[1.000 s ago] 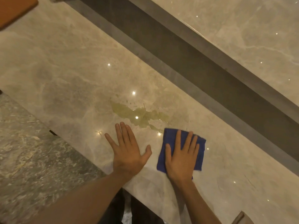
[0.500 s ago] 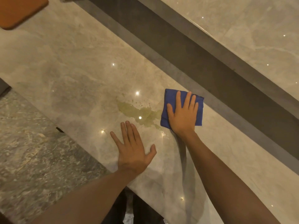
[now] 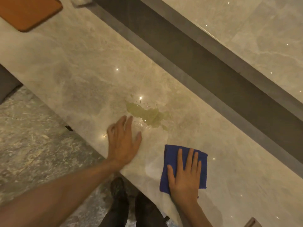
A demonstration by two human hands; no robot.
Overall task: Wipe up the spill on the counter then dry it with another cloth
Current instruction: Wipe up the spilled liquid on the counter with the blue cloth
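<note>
A yellowish spill (image 3: 146, 116) lies on the polished beige marble counter (image 3: 73, 76). My right hand (image 3: 184, 176) presses flat, fingers spread, on a folded blue cloth (image 3: 171, 161) near the counter's front edge, below and right of the spill. The cloth is apart from the puddle. My left hand (image 3: 123, 141) rests flat and open on the counter just left of and below the spill, fingertips almost at its edge, holding nothing. No second cloth is in view.
An orange-brown board or mat (image 3: 27, 12) lies at the counter's far left. A dark recessed ledge (image 3: 196, 59) runs behind the counter, with a marble wall above. The speckled floor (image 3: 24, 136) and my dark shoes (image 3: 118, 190) are below the front edge.
My right hand has dragged the blue cloth from beside the spill's far right back toward the front edge. My left hand shifted slightly toward the spill.
</note>
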